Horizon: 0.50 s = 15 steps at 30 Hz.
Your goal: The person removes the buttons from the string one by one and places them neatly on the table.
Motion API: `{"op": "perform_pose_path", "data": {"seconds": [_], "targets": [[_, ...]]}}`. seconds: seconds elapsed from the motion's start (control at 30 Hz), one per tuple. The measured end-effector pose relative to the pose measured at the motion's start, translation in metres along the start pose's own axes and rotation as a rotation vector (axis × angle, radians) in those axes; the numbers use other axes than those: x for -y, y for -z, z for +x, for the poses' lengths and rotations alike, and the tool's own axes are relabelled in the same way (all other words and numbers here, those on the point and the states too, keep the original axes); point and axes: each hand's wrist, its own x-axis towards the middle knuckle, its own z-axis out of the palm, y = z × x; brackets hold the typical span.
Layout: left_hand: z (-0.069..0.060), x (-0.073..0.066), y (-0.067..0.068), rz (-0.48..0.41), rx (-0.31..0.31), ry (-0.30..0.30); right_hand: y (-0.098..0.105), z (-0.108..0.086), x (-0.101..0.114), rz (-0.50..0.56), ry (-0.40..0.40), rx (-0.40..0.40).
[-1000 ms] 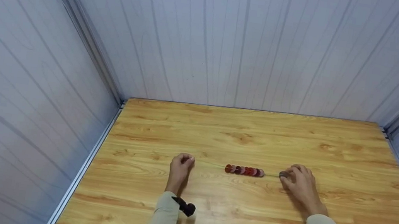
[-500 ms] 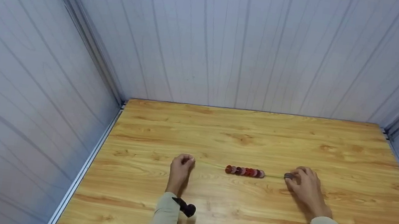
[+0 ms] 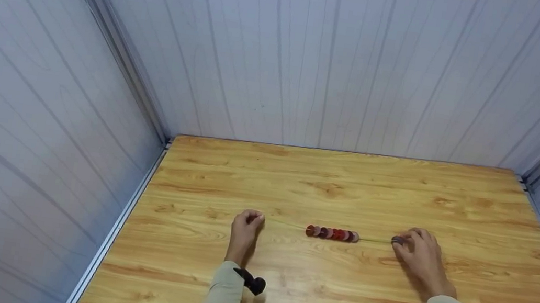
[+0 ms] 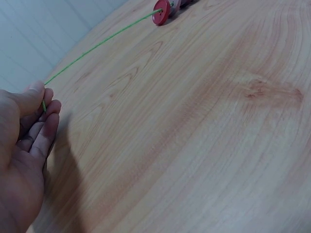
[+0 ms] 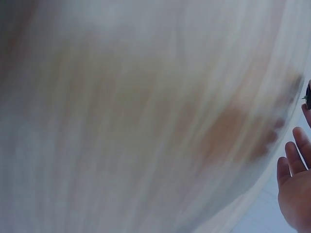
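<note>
A row of red, dark red and pink buttons [image 3: 332, 234] is threaded on a thin green string [image 4: 104, 44] above the wooden table. My left hand [image 3: 244, 232] pinches the string's left end between thumb and forefinger. In the left wrist view, a short tail shows below the thumb, and a red button [image 4: 161, 13] leads the row. To the right of the row, my right hand [image 3: 421, 258] pinches a dark grey button [image 3: 398, 240] between thumb and forefinger. The string runs to this button. Only part of it shows in the right wrist view, where the other fingers are spread.
The wooden table [image 3: 328, 191] meets a pale panelled wall [image 3: 304, 61] at the back. More panels stand at the left [image 3: 39, 140] and right. Black wrist mounts [image 3: 251, 282] sit at both cuffs.
My right hand has moved steadily to the right with the dark grey button, and more string shows between it and the row. The left hand and the row stay nearly still.
</note>
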Motion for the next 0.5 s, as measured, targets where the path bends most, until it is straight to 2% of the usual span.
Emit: {"op": "perform_pose_path", "data": {"seconds": [0.33, 0.5], "targets": [[-0.0015, -0.0003, -0.0007, -0.017, -0.005, -0.010, 0.0060, -0.0027, -0.0063, -0.007, -0.015, -0.005], [-0.0023, -0.0006, 0.0003, -0.035, 0.029, 0.012, 0.0075, -0.0038, -0.0088, -0.003, -0.011, -0.008]]}}
